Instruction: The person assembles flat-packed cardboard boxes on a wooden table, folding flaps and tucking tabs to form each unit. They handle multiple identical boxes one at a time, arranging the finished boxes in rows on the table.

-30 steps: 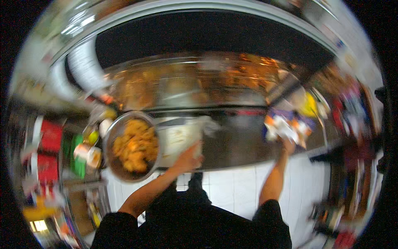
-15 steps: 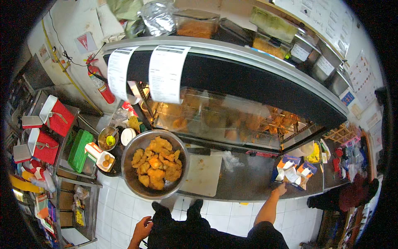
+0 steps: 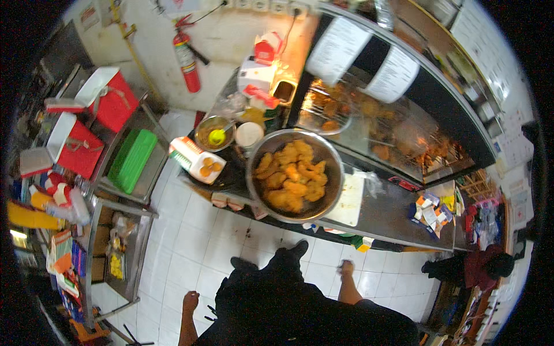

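Observation:
My left hand [image 3: 191, 301] hangs over the white tiled floor at my side, its fingers curled in with nothing visible in them. Ahead of the counter's front edge, my right hand [image 3: 345, 268] is also over the floor, small and slightly blurred, fingers curled; I see nothing in it. Neither hand touches anything. On the counter stands a big steel bowl [image 3: 334, 185] holding several golden fried chicken pieces [image 3: 295, 176]. A white cutting board [image 3: 350, 202] lies partly behind its right side. Farther right is a group of printed paper food boxes [image 3: 430, 214].
A glass heated display case [image 3: 398, 124] lines the counter's back. Left of the bowl are an open carton [image 3: 199, 161], a small steel bowl [image 3: 214, 131] with a yellow-green utensil, and a white lid [image 3: 249, 135]. Steel shelving with a green tray [image 3: 133, 160] stands left; a person [image 3: 482, 268] is at right.
The view has swung left and my body has turned that way. My right hand has come away from the paper boxes and is lowered over the floor. My left hand stays low.

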A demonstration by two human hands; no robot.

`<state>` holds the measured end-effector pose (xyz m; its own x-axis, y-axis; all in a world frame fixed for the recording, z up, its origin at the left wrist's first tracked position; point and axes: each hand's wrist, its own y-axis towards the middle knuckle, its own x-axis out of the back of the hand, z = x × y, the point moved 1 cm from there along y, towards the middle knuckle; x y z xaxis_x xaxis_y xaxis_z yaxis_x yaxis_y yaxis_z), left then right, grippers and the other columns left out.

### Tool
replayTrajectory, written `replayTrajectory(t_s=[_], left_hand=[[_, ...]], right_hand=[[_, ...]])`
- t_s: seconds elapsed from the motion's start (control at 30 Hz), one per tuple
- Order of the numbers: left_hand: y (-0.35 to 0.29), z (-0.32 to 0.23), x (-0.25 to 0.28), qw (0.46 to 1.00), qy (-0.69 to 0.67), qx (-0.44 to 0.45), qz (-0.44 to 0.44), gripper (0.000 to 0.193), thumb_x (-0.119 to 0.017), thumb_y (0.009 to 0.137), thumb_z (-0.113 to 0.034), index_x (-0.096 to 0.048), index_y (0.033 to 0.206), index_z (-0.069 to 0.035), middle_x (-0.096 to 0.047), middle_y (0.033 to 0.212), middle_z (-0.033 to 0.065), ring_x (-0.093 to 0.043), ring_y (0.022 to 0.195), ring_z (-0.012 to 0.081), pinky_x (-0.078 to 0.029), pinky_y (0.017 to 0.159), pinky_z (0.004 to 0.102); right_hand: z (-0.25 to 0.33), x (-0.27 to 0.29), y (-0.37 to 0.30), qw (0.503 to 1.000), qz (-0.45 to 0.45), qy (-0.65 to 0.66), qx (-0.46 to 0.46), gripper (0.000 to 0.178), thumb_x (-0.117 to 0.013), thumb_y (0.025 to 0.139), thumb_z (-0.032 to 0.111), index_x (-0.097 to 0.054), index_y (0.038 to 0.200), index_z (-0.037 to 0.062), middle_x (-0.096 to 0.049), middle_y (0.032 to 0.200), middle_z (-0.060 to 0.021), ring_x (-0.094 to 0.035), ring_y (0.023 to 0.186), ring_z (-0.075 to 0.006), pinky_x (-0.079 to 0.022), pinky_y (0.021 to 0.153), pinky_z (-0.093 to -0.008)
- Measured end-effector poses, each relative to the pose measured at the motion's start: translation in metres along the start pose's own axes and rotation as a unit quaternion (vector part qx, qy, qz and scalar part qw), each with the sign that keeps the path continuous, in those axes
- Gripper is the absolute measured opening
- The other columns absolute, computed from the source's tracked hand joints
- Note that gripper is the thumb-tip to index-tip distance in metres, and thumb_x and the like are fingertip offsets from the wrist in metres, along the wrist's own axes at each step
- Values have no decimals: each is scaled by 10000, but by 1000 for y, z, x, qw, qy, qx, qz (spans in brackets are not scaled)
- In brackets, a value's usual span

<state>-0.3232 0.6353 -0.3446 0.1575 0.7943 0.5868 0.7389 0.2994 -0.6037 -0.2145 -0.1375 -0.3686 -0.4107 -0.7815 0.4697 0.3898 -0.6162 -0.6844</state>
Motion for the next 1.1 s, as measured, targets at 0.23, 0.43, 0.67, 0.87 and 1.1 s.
replayTrajectory(t_s=[0.23, 0.43, 0.67, 0.87, 1.1], left_hand=[[39, -33, 80, 996, -40, -27, -81, 380, -629, 905, -244, -655, 1192, 4, -696, 1137, 218, -673, 1066, 321, -519, 935, 394], [102, -126, 77, 964, 2, -265, -24, 393, -593, 977, -273, -608, 1249, 9, -648, 1259, 197, -646, 1104, 334, -505, 982, 412], [117, -183, 120, 990, -57, -103, 77, 561, -582, 963, -411, -509, 1393, -58, -622, 1311, 186, -605, 1191, 354, -476, 1026, 452], [77, -70, 198, 972, -166, 105, -127, 510, -602, 940, -407, -553, 1334, -87, -657, 1267, 169, -635, 1138, 382, -496, 989, 483], [-27, 39, 205, 790, -332, 281, -432, 408, -595, 937, -315, -636, 1213, -18, -715, 1105, 196, -697, 1019, 322, -539, 919, 407]], right_hand=[[-22, -153, -128, 830, 487, -270, 13, 334, -622, 946, 341, -639, 1199, 124, -688, 972, -79, -696, 872, -265, -558, 712, -424], [61, -252, -153, 790, 457, -381, 150, 356, -621, 956, 314, -626, 1224, 80, -693, 1007, -102, -688, 903, -260, -543, 758, -399], [156, -390, -178, 680, 514, -460, 248, 382, -619, 967, 282, -610, 1252, 29, -698, 1048, -130, -678, 940, -255, -527, 811, -370], [290, -572, -338, 505, 615, -463, 391, 400, -619, 971, 244, -592, 1279, -10, -693, 1102, -157, -668, 1000, -250, -514, 862, -359], [268, -754, -491, 395, 644, -440, 485, 396, -620, 976, 245, -587, 1300, 19, -665, 1098, -106, -679, 915, -192, -535, 720, -324]])
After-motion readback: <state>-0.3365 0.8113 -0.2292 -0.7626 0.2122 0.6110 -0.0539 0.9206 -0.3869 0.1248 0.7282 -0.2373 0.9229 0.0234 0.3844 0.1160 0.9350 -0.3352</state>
